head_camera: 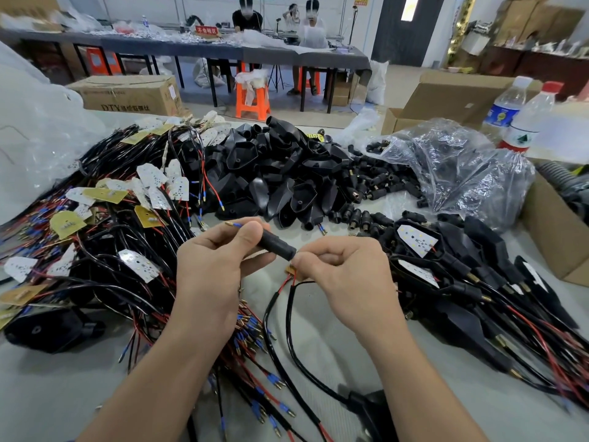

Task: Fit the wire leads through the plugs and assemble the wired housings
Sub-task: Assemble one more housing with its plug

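My left hand [216, 253]: grips black plug [276, 247].
My right hand [344, 269]: pinches wire leads [280, 288].
Table [328, 355]: housings [280, 173] heaped, twelve o'clock.
Room: long bench [191, 47] beyond.

Worn on the head, wide-angle; looking forward and down, close over the pile of black housings [283, 173]; reaching past that pile to a long table [318, 57] far behind it.
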The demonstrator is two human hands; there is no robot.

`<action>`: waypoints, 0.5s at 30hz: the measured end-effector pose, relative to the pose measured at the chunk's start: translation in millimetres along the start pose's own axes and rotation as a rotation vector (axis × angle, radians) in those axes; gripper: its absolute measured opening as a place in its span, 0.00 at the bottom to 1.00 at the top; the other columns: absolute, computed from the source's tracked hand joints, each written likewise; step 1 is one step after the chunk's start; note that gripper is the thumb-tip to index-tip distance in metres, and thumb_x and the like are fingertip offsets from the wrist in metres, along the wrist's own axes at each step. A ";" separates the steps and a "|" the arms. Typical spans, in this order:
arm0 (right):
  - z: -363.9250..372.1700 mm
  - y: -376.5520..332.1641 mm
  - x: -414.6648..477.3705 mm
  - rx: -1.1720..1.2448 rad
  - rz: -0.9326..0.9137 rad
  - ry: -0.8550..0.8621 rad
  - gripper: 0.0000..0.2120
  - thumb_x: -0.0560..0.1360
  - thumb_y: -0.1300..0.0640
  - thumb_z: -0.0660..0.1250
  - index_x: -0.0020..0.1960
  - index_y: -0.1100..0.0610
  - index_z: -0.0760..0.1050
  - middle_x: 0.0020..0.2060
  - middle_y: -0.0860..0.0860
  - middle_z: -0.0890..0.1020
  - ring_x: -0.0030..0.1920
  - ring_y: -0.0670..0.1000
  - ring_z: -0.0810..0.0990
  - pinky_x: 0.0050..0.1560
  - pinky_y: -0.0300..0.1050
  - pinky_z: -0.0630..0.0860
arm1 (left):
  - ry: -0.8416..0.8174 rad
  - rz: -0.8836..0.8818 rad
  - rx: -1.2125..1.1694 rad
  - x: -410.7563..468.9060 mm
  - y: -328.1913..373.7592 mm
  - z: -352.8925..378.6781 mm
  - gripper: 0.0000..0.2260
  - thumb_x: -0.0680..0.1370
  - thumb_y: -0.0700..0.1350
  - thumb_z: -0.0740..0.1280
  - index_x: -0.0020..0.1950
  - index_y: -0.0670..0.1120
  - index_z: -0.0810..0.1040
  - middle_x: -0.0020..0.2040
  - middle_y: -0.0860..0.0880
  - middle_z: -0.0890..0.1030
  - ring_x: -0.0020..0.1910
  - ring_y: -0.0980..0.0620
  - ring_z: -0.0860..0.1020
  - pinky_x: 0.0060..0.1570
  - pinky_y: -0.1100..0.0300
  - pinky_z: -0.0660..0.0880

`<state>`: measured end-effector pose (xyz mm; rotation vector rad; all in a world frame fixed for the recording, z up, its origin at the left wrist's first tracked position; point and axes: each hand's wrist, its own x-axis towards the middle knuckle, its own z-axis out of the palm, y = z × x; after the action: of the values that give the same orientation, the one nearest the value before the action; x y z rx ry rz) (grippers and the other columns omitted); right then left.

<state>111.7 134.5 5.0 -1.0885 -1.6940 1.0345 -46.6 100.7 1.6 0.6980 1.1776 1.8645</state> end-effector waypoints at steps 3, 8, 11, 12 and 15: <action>-2.1 -1.4 1.9 0.342 0.110 -0.093 0.05 0.74 0.57 0.73 0.42 0.55 0.87 0.37 0.56 0.87 0.38 0.53 0.85 0.41 0.43 0.80 | 0.062 -0.105 -0.116 5.2 4.7 -2.3 0.06 0.68 0.44 0.73 0.40 0.43 0.85 0.40 0.46 0.87 0.39 0.53 0.86 0.36 0.63 0.82; 0.2 1.7 3.8 0.347 0.140 -0.067 0.10 0.78 0.65 0.69 0.39 0.58 0.85 0.34 0.54 0.87 0.34 0.49 0.84 0.39 0.40 0.80 | 0.119 -0.153 -0.139 8.0 4.5 -4.4 0.03 0.76 0.40 0.71 0.44 0.40 0.82 0.40 0.45 0.86 0.39 0.53 0.86 0.35 0.63 0.82; 3.6 5.6 4.2 0.017 0.049 -0.009 0.07 0.77 0.58 0.72 0.41 0.56 0.87 0.32 0.52 0.85 0.34 0.53 0.83 0.39 0.48 0.79 | 0.111 -0.112 -0.103 4.0 0.3 -1.8 0.03 0.73 0.42 0.73 0.41 0.43 0.84 0.41 0.46 0.86 0.40 0.52 0.86 0.37 0.62 0.82; 3.8 8.1 3.6 -0.111 0.006 0.004 0.08 0.77 0.55 0.73 0.41 0.58 0.86 0.30 0.53 0.83 0.32 0.54 0.80 0.37 0.48 0.76 | 0.100 -0.105 -0.093 3.0 -0.6 -0.8 0.03 0.71 0.43 0.73 0.38 0.44 0.85 0.41 0.46 0.86 0.40 0.52 0.86 0.37 0.63 0.82; 2.2 8.3 1.2 -0.361 -0.081 -0.001 0.13 0.76 0.50 0.71 0.41 0.60 0.81 0.29 0.57 0.74 0.28 0.48 0.64 0.28 0.40 0.61 | 0.069 -0.114 -0.072 2.8 -2.7 0.0 0.04 0.68 0.45 0.74 0.36 0.46 0.87 0.42 0.45 0.86 0.41 0.52 0.86 0.37 0.62 0.82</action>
<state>111.3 137.5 -3.1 -1.2310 -1.9574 0.6930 -47.2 103.7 -0.8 0.5195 1.1632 1.8378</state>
